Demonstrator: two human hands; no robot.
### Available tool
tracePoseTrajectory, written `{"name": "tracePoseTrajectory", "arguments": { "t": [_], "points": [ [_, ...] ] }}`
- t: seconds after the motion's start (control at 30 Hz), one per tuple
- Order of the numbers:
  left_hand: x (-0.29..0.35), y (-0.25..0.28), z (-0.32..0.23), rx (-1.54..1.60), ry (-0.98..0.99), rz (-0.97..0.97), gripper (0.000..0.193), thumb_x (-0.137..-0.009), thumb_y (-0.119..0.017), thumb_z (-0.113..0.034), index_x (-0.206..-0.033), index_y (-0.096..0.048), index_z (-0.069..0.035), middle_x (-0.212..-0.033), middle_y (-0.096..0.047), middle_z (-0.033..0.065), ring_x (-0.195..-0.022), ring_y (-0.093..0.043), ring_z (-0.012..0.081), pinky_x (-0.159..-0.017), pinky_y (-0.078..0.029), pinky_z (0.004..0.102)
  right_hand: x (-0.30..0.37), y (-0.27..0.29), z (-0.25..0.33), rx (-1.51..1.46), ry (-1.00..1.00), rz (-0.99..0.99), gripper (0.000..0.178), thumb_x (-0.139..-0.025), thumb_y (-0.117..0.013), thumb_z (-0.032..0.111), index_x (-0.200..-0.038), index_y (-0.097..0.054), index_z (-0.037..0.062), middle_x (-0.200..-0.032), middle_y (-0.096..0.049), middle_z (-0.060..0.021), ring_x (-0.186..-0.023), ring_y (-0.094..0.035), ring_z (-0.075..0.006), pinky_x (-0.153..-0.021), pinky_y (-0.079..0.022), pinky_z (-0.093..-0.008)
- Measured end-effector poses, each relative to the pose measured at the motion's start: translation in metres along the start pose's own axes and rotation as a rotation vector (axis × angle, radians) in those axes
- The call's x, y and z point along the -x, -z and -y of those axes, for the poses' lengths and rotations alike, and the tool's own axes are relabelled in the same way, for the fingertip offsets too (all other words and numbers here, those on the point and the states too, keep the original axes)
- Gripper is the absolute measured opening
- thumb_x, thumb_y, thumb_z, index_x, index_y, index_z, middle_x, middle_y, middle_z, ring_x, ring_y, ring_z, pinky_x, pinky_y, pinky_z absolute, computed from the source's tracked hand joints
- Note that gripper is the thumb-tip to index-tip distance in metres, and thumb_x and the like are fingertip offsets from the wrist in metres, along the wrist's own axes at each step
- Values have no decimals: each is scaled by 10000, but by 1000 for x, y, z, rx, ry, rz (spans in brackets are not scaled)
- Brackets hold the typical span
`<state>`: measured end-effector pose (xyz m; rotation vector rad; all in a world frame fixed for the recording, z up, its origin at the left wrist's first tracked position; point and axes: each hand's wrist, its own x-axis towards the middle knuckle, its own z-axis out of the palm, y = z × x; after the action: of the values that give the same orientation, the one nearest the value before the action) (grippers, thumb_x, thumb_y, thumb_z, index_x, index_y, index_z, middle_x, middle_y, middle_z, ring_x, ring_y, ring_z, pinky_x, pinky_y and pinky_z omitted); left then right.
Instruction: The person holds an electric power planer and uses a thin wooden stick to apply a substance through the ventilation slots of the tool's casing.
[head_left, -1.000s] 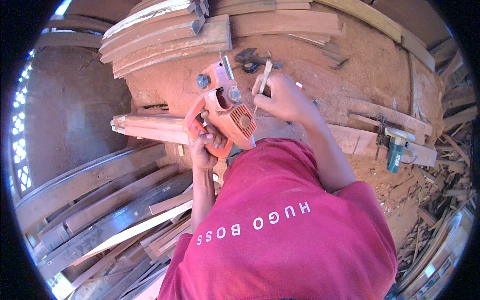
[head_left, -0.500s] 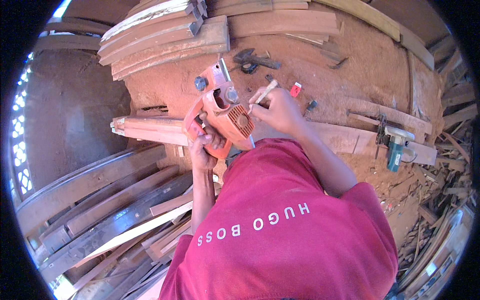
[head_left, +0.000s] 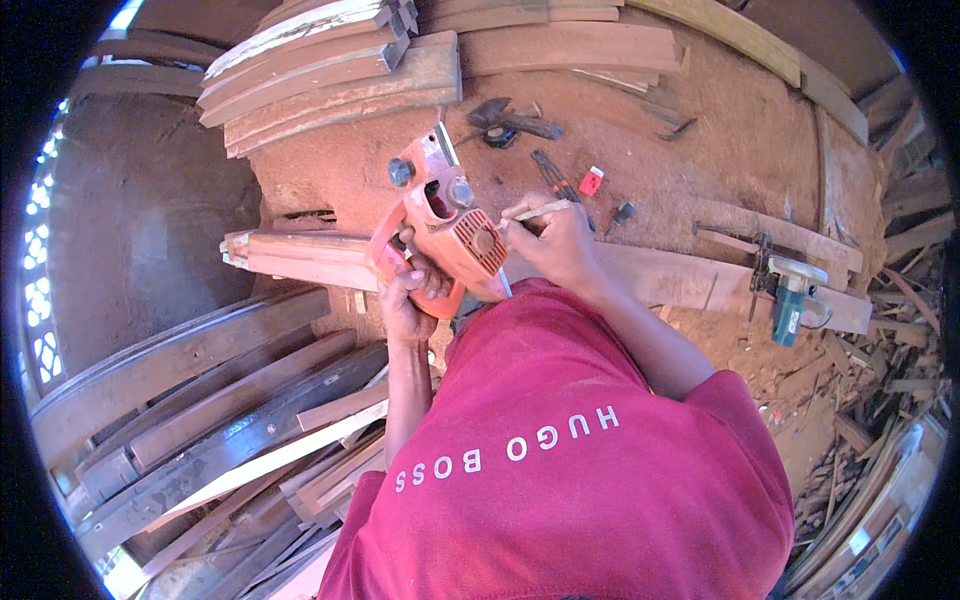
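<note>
An orange electric planer is held up over the bench, tilted, its vented side and black knob showing. My left hand is closed round its handle at the lower left. My right hand is at the planer's right side, fingers pinched on a thin pale stick. The stick's inner end is near the vented housing; whether it touches cannot be made out. Beyond the right hand lie a pair of pliers with dark and red parts and a small red box.
A hammer-like tool lies farther back on the dusty bench. Stacked planks stand at the far left, and a long board crosses to the right under a teal power saw. More timber fills the lower left.
My right hand has turned, and the pale stick has swung from steeply upright to nearly level. The pliers now show more fully. The planer and my left hand have barely moved.
</note>
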<state>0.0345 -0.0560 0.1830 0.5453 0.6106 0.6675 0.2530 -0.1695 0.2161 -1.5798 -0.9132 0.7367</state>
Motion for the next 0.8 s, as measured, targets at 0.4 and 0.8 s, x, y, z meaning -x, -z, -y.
{"name": "tracePoseTrajectory", "arguments": {
  "t": [0.4,0.8],
  "points": [
    [4,-7,-1,-20,-21,-30,535,-794,-554,-63,-1320,-463,-91,-671,-427,-3,-557,-450,123,-552,-406,288,7,-14,-15,-65,-75,17,165,-894,-699,54,-1019,-718,-53,-921,-725,-81,-777,-666,-99,-674,-538,-236],
    [1,11,9,89,77,-42,543,-809,-546,-70,-1344,-469,-124,-714,-455,-10,-589,-446,112,-582,-403,292,17,-15,-18,6,53,-105,141,-861,-726,58,-974,-740,-26,-893,-721,-100,-825,-663,-141,-724,-507,-274]
  ]
}}
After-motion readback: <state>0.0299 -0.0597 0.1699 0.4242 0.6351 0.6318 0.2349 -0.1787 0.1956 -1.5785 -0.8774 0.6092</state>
